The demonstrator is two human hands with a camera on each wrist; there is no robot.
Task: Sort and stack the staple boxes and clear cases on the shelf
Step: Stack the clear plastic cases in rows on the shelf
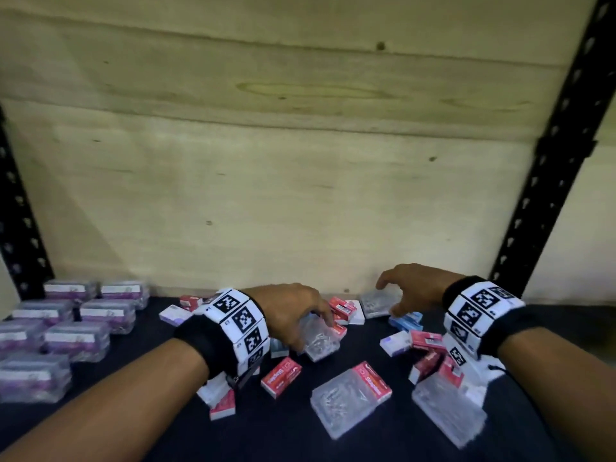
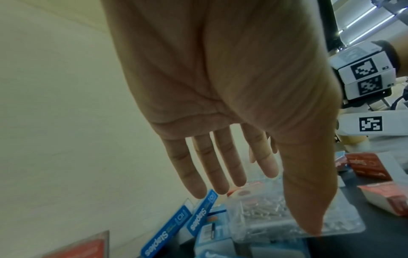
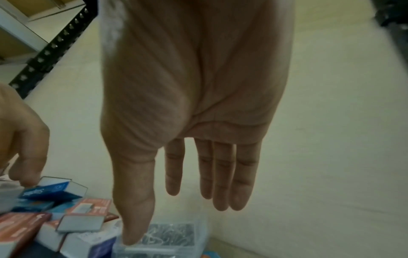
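Red (image 1: pixel 281 376), blue (image 1: pixel 405 320) and purple-white (image 1: pixel 173 315) staple boxes lie scattered among clear cases on the black shelf (image 1: pixel 293 438). My left hand (image 1: pixel 320 320) hovers over a clear case of metal clips (image 1: pixel 320 343). In the left wrist view the left hand (image 2: pixel 264 206) has straight fingers, and its thumb tip touches that clear case (image 2: pixel 276 214) beside blue staple boxes (image 2: pixel 198 220). My right hand (image 1: pixel 388 298) reaches over another clear case (image 1: pixel 378 305) near the back panel. There the right hand (image 3: pixel 172 220) is spread, its thumb tip resting on the case's edge (image 3: pixel 167 237).
Stacks of clear cases with purple labels (image 1: pixel 76 328) stand in rows at the left. Two more clear cases (image 1: pixel 346 398) (image 1: pixel 446 415) lie near the front, with red boxes on them. A wooden back panel (image 1: pixel 300 161) and black uprights (image 1: pixel 550 161) bound the shelf.
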